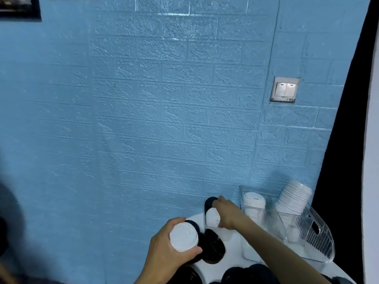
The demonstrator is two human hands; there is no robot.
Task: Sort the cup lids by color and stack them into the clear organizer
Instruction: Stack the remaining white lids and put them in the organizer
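White lids (pixel 184 236) in left hand (pixel 168 251), right hand (pixel 225 214) beyond.

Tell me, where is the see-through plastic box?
In the head view, the clear plastic organizer sits on the white table at lower right, against the blue wall, right of the right hand.

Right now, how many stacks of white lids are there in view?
4: one in the left hand, one under the right hand, two in the clear organizer, upright and leaning. Others may be hidden.
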